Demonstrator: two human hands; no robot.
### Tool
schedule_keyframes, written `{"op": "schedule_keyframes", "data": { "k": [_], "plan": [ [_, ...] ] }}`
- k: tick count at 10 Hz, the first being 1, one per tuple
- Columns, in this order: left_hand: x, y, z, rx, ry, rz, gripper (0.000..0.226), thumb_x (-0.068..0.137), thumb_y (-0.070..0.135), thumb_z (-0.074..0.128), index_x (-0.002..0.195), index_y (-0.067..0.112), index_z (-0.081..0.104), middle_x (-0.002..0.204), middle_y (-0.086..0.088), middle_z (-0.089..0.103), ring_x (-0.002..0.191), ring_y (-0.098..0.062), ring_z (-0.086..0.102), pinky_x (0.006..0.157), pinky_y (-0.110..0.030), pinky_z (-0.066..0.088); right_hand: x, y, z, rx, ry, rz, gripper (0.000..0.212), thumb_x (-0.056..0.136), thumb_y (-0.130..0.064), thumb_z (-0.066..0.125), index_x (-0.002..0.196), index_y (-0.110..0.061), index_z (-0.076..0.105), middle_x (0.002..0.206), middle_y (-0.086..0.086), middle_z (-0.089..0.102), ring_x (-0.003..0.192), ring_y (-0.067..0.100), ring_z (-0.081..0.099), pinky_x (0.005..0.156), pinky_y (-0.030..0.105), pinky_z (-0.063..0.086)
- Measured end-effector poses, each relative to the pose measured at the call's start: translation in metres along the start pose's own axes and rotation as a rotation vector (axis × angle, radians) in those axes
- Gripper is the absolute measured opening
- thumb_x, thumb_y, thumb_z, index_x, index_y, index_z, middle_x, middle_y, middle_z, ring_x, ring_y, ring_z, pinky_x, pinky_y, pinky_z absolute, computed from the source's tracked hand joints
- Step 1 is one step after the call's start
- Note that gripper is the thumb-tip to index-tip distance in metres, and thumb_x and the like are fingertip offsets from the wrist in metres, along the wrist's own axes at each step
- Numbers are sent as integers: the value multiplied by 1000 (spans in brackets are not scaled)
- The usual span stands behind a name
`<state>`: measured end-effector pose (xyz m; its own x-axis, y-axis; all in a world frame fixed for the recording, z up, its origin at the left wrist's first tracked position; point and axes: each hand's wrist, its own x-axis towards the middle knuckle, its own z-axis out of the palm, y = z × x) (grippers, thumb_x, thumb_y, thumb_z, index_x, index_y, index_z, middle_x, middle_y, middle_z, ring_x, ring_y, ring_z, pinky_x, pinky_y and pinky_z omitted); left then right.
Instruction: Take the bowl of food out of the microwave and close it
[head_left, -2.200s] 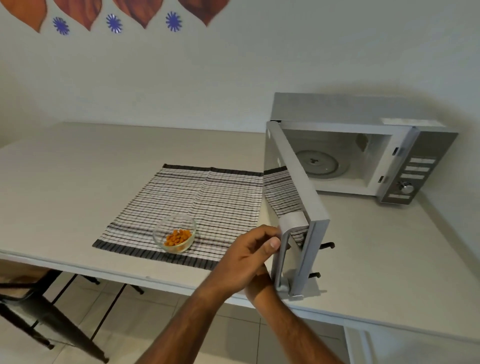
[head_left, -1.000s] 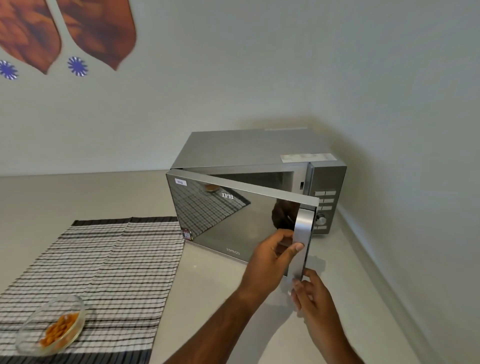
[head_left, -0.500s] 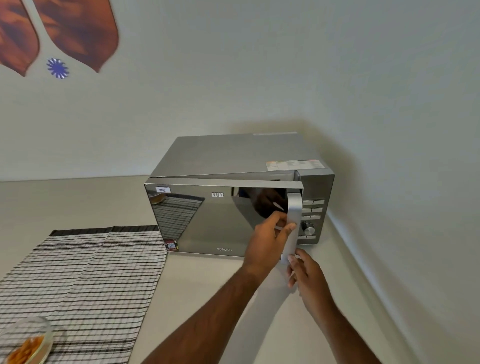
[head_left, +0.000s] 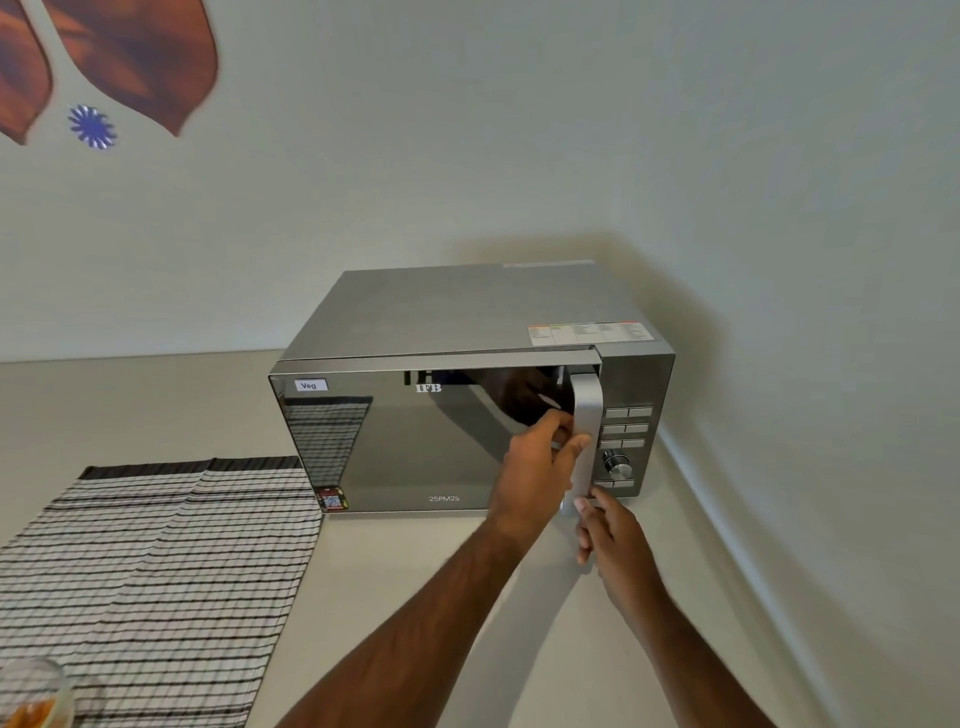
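The silver microwave (head_left: 467, 312) stands in the corner of the counter with its mirrored door (head_left: 405, 447) swung against the body. My left hand (head_left: 540, 467) is wrapped around the middle of the vertical silver door handle (head_left: 587, 405). My right hand (head_left: 613, 535) sits just below, its fingertips on the handle's lower end. The glass bowl of orange food (head_left: 31, 696) rests on the striped cloth (head_left: 156, 561) at the bottom left corner, mostly cut off by the frame.
The control panel (head_left: 626, 441) with buttons and a knob lies right of the handle. Walls close in behind and to the right of the microwave. The pale counter (head_left: 415, 571) runs between cloth and microwave.
The door has swung from wide open to against the microwave body, with both hands staying on the handle. My view has shifted right, so the bowl slid to the bottom left corner.
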<state>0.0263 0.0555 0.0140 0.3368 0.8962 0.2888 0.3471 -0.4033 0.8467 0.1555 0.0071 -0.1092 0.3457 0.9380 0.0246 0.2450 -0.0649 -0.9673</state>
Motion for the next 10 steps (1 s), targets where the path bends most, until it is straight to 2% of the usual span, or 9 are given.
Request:
{"op": "schedule_keyframes", "data": {
  "k": [2, 4, 7, 9, 10],
  "plan": [
    [7, -4, 1, -19, 7, -4, 29, 106, 34, 62, 131, 18, 62, 124, -1, 73, 96, -4, 65, 75, -20, 64, 5, 0, -3, -26, 11, 25, 33, 108, -42, 53, 131, -21, 64, 62, -9, 66, 58, 12, 63, 55, 18, 52],
    [12, -6, 5, -21, 18, -17, 31, 106, 34, 63, 132, 19, 63, 127, -2, 73, 103, -8, 65, 83, -28, 66, 12, 0, -2, -22, 26, 32, 32, 109, -37, 54, 131, -17, 65, 61, -3, 63, 58, 18, 61, 58, 26, 55],
    [16, -9, 7, 12, 32, -8, 30, 106, 35, 63, 132, 20, 63, 128, -1, 73, 103, -6, 62, 90, -30, 63, 13, -3, 0, -5, 32, 57, 33, 110, -38, 53, 133, -17, 64, 66, 3, 63, 60, 26, 61, 62, 35, 57],
    [11, -10, 2, -6, 33, 26, 29, 106, 31, 65, 132, 18, 66, 128, -3, 76, 113, -15, 72, 99, -35, 63, 6, -14, 3, -36, 78, 59, 30, 111, -36, 51, 133, -20, 62, 65, 1, 63, 58, 31, 62, 60, 35, 57],
    [-8, -27, -3, 52, 8, 39, 35, 104, 27, 68, 138, 23, 65, 135, -1, 74, 116, -8, 69, 102, -33, 60, -5, -9, 1, -57, 170, 76, 27, 111, -34, 49, 127, -22, 67, 75, 5, 72, 60, 39, 71, 48, 25, 54]
  ]
}}
